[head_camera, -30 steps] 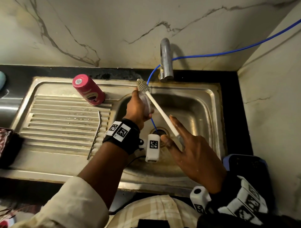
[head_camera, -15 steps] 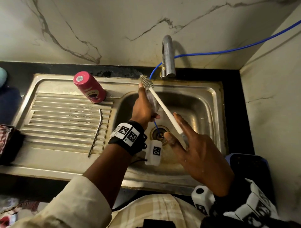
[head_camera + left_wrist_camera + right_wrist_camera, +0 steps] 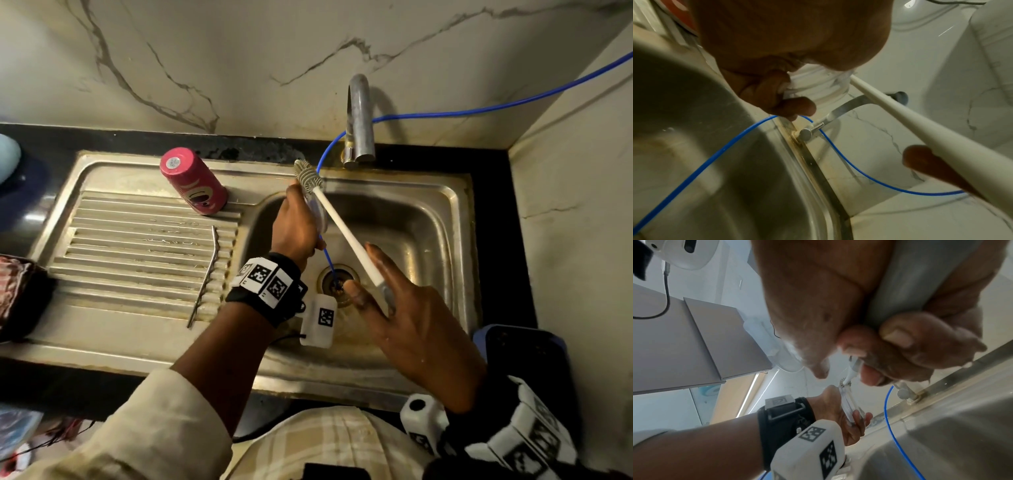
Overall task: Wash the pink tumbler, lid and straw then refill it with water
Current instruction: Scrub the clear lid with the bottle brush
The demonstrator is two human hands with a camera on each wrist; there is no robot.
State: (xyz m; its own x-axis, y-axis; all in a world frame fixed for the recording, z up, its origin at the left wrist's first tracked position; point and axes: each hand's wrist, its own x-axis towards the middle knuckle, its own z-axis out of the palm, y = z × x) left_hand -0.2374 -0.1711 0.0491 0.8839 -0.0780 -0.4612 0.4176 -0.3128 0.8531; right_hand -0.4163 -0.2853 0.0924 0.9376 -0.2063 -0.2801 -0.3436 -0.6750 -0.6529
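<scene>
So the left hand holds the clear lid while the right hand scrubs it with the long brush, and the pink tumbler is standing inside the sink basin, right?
Not quite. The head view shows the pink tumbler upside down on the ribbed draining board, left of the basin. The rest holds: left hand holds the clear lid, right hand the long brush.

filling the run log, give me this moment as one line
step: scrubbing lid | left hand: holds clear lid over sink | right hand: holds brush | tumbler, straw: on drainboard

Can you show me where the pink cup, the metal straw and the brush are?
pink cup [image 3: 195, 183]: head view, middle of its side.
metal straw [image 3: 209, 270]: head view, mid-shaft.
brush [image 3: 346, 236]: head view, white handle.
</scene>
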